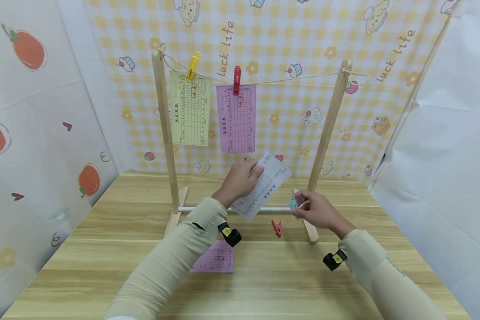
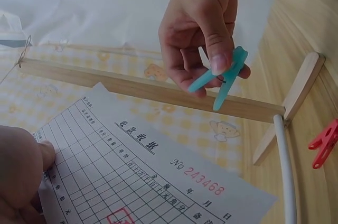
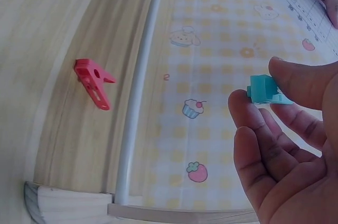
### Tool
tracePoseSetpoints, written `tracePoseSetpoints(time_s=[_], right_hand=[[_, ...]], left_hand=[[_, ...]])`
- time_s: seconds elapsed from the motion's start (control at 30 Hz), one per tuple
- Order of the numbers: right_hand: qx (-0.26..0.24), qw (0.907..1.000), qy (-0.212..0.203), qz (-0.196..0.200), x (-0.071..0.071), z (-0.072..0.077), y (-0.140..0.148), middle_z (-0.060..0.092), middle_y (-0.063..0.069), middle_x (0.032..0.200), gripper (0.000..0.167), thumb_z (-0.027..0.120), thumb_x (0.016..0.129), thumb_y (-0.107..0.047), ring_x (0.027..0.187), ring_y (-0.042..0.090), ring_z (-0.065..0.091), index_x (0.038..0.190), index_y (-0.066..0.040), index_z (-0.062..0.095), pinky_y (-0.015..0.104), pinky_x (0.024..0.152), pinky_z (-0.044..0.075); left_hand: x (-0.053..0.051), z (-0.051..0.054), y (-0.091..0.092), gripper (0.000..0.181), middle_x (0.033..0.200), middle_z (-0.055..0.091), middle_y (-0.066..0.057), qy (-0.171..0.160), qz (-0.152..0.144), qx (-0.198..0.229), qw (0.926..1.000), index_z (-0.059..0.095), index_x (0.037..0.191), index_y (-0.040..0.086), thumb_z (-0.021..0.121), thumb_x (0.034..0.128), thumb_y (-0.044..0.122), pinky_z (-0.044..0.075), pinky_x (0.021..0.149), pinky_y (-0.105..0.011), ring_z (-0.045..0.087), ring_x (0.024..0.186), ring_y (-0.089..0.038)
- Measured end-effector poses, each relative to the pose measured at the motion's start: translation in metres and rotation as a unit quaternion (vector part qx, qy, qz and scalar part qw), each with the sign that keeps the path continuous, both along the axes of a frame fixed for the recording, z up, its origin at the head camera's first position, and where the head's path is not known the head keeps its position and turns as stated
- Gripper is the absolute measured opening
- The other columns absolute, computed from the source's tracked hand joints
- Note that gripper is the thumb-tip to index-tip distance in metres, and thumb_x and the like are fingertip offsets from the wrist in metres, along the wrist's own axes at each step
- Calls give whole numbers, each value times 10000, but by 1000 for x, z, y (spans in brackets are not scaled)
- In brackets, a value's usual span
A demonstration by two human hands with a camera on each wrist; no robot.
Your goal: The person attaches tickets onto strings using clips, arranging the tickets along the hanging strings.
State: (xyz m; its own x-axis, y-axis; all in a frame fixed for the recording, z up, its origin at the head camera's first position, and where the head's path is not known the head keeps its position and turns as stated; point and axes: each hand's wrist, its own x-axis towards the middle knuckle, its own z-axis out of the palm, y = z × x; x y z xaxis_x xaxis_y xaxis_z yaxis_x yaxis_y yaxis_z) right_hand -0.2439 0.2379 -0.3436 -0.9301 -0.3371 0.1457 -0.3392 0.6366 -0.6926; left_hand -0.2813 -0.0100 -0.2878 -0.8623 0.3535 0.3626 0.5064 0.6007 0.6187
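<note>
- Plain wooden rack (image 1: 330,129) here, posts rounded at the top, a smooth white rod (image 1: 276,209) joining its feet and thin, rough string (image 1: 304,78) sagging between its tops.
- Up on the rack's string: a yellow plastic peg (image 1: 193,67) clips a light green slip (image 1: 190,113) nearest the left post, and a red peg (image 1: 237,80) clips a pink slip (image 1: 237,124) just beside it.
- Left hand (image 1: 240,182), in front of the rack: thumb and fingers pinch a white slip (image 1: 266,186), thin, rectangular, ruled with a grid, tilted across the rod.
- Right hand (image 1: 318,211), by the rack's right foot: thumb and forefinger pinch a small blue peg (image 3: 262,89), the other fingers loosely bent.
- On the wood-grained table (image 1: 296,284), a loose red peg (image 1: 277,228) lies just in front of the rack's rod; further forward, a pink sheet (image 1: 214,259) sits partly under the left sleeve (image 1: 176,249).
- Edges now: there's a gap between white slip and blue peg, and the string runs well on from the pink slip to the rack's right post.
</note>
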Motion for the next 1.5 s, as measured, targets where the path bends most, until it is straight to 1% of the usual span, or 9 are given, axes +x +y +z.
tracePoseSetpoints(time_s=[0.2, 0.33, 0.53, 0.73, 0.8, 0.97, 1.13, 1.33, 1.5], right_hand=[[28, 10000, 78, -3, -3, 6, -1, 596, 109, 946, 309, 703, 895, -104, 807, 208, 658, 1137, 43, 580, 284, 652, 546], [81, 9997, 227, -65, -4, 10, -1, 600, 106, 949, 326, 708, 887, -95, 828, 221, 656, 1148, 49, 577, 288, 668, 543], [-6, 10000, 95, 13, -7, 15, -2, 587, 104, 945, 288, 696, 894, -85, 808, 215, 659, 1133, 27, 582, 304, 637, 541], [-15, 10000, 98, -6, -9, 23, -3, 594, 106, 956, 293, 691, 900, -96, 831, 220, 663, 1142, 24, 577, 317, 648, 545], [18, 9999, 120, -15, -10, 25, -3, 598, 107, 961, 299, 690, 902, -106, 841, 224, 664, 1146, 25, 577, 319, 655, 543], [-17, 9997, 230, 3, -11, 31, -5, 602, 109, 960, 298, 697, 900, -106, 837, 226, 664, 1140, 28, 582, 307, 658, 542], [-118, 9994, 325, 43, -12, 35, -7, 600, 117, 945, 270, 697, 899, -94, 822, 226, 665, 1114, 29, 590, 290, 651, 544], [-170, 9989, 424, 96, -12, 43, -10, 599, 121, 942, 282, 693, 903, -93, 831, 232, 675, 1125, 45, 586, 274, 660, 548], [-221, 9985, 490, 47, -13, 54, -12, 588, 128, 947, 266, 695, 902, -96, 837, 242, 674, 1105, 33, 581, 280, 664, 548]], left_hand=[[0, 7, 5, 254, 764, 574, -72, 1, -6, 76, 10000, 555, 936, 55, 438, 1045, 251, 496, 505, -250, 601, 614, -168], [-1, 12, 7, 262, 777, 580, -75, -49, -11, 187, 9998, 553, 985, 50, 407, 1053, 257, 502, 514, -258, 604, 626, -173], [-2, 17, 10, 269, 790, 583, -92, -33, 28, 399, 9992, 543, 988, 49, 401, 1054, 268, 506, 513, -270, 609, 632, -190], [-6, 22, 13, 298, 826, 630, -83, 63, 41, 720, 9974, 575, 1097, 46, 402, 1054, 285, 524, 524, -258, 647, 651, -174], [-7, 24, 14, 296, 828, 633, -78, 105, 73, 792, 9968, 583, 1098, 54, 404, 1053, 286, 524, 533, -261, 645, 655, -173], [-8, 28, 15, 292, 823, 619, -76, 166, 236, 819, 9962, 575, 1020, 64, 401, 1053, 296, 509, 563, -282, 622, 666, -180], [-8, 30, 15, 281, 827, 612, -77, 253, 288, 901, 9952, 565, 1016, 64, 399, 1054, 287, 496, 580, -283, 614, 676, -179], [-9, 30, 15, 262, 758, 522, -70, 332, 405, 1075, 9928, 509, 942, 76, 394, 1055, 283, 416, 563, -275, 519, 635, -182], [-14, 33, 18, 269, 734, 475, -63, 637, 402, 1294, 9887, 485, 923, 62, 373, 1057, 267, 387, 548, -271, 486, 623, -180]])
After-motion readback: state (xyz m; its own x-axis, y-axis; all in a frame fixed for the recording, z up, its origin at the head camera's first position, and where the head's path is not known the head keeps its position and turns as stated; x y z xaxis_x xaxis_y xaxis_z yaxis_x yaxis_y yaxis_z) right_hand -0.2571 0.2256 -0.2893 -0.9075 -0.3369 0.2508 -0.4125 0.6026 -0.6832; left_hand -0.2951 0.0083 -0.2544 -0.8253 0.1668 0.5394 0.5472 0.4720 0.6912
